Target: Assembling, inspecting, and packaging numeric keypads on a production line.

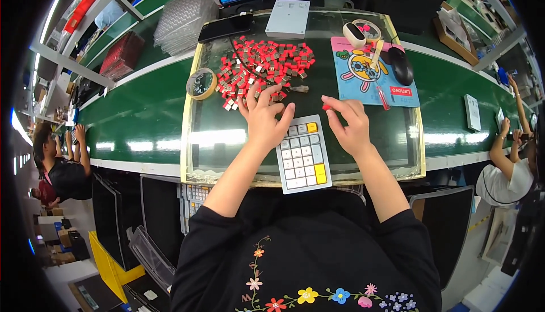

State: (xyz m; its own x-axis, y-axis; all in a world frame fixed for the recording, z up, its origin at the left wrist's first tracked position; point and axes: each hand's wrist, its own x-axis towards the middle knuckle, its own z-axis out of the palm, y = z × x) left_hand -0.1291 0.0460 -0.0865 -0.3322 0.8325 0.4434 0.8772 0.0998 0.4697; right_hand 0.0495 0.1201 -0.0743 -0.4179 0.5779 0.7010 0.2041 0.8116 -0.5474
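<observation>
A small keypad [304, 154] with white keys and two yellow ones lies on a clear mat [216, 136] in front of me. My left hand [262, 114] rests just left of its top edge, fingers spread and reaching into a pile of small red and grey key switches [258, 65]. My right hand [349, 123] hovers right of the keypad and pinches one red switch [326, 107] between thumb and forefinger.
A roll of tape [201, 83] sits left of the pile. A pink cartoon mouse pad [369, 71] with a black mouse [402, 65] and a red screwdriver [381, 93] lies right. A grey box [288, 19] and a dark phone [225, 27] are behind. Other people work at both sides.
</observation>
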